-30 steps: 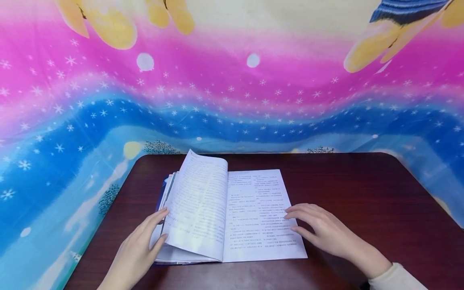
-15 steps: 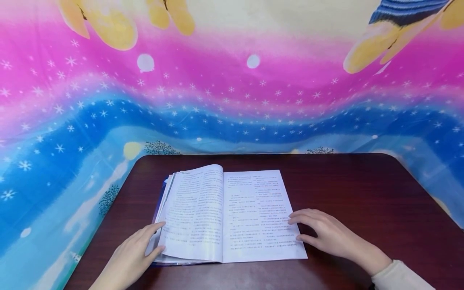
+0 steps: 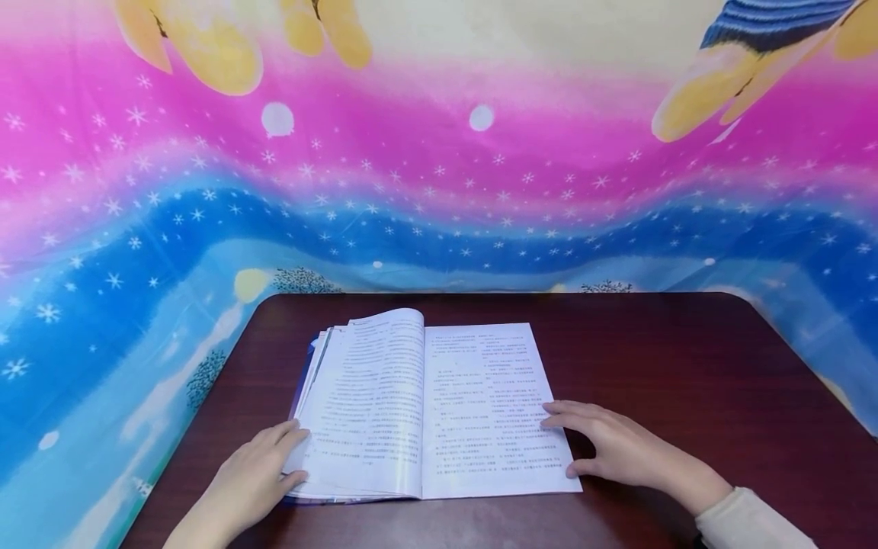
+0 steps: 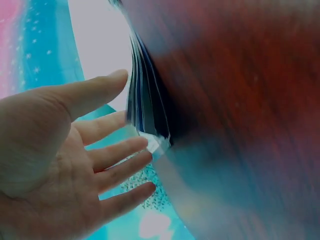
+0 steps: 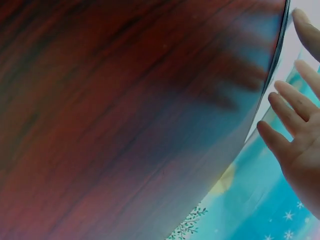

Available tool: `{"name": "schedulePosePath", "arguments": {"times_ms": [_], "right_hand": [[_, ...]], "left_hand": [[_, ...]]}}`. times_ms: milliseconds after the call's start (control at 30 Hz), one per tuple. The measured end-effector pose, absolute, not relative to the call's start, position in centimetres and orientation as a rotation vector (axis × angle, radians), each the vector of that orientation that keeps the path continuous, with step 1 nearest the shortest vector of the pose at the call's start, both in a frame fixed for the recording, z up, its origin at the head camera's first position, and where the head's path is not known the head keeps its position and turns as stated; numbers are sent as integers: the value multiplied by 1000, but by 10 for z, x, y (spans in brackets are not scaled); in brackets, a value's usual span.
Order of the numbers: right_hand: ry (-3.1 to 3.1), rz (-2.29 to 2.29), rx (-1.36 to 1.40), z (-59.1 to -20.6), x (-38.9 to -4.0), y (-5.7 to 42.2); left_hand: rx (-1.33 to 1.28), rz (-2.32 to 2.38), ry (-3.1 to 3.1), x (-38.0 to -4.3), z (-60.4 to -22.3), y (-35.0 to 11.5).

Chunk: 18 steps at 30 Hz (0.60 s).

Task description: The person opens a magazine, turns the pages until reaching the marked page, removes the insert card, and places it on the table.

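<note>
An open magazine [image 3: 490, 412] lies on the table, text printed on both facing pages. Its left page [image 3: 366, 404] arches up near the spine, over a stack of pages and a dark blue cover. At the lower left edge is my left hand [image 3: 250, 473], its thumb and fingertips along the page border. The left wrist view shows that hand [image 4: 75, 160] with fingers extended beside the layered page edges [image 4: 145, 95]. On the opposite side, my right hand [image 3: 613, 442] rests at the right page's outer edge. Fairly straight fingers show on it [image 5: 302, 145] in the right wrist view.
The dark reddish-brown table [image 3: 686, 358] extends to the right and behind the magazine. A printed cloth [image 3: 439, 152] in pink and blue hangs around the back and sides. A pale sleeve [image 3: 754, 518] covers the right forearm.
The turned page has come down onto the left side. My left hand has slid down and slightly left along the edge. The right hand has lowered a little, its thumb farther from the fingers.
</note>
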State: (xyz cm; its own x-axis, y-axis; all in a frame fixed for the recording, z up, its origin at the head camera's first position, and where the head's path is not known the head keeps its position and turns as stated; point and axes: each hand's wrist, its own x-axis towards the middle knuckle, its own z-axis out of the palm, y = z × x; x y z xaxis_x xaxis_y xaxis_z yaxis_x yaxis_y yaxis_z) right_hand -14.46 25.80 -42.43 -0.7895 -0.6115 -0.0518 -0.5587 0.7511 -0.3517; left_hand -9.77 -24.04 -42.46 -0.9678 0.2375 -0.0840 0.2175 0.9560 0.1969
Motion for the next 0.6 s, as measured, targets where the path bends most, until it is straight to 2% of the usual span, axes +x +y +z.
{"name": "schedulePosePath", "arguments": {"times_ms": [600], "right_hand": [[2784, -521, -869, -426, -145, 255]], "left_hand": [[323, 471, 2885, -110, -427, -246]]}}
